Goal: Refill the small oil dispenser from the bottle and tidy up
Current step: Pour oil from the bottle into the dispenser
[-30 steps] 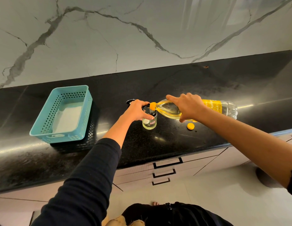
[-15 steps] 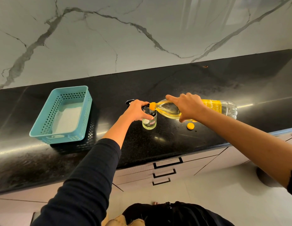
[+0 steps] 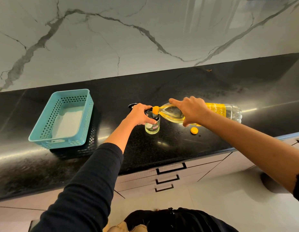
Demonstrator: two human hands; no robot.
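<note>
A small glass oil dispenser [image 3: 152,128] stands upright on the black counter [image 3: 170,144], with a little pale oil at its bottom. My left hand [image 3: 138,115] grips its rim from the left. My right hand [image 3: 190,110] holds a clear plastic oil bottle [image 3: 225,110] with a yellow label, tipped nearly flat. The bottle's yellow neck sits right over the dispenser's mouth. The bottle's yellow cap [image 3: 194,130] lies loose on the counter just right of the dispenser. A dark lid-like part [image 3: 132,105] peeks out behind my left hand.
A teal perforated plastic basket [image 3: 45,131] stands at the left of the counter. A marble wall runs along the back. Drawers with black handles [image 3: 171,169] sit under the counter's front edge.
</note>
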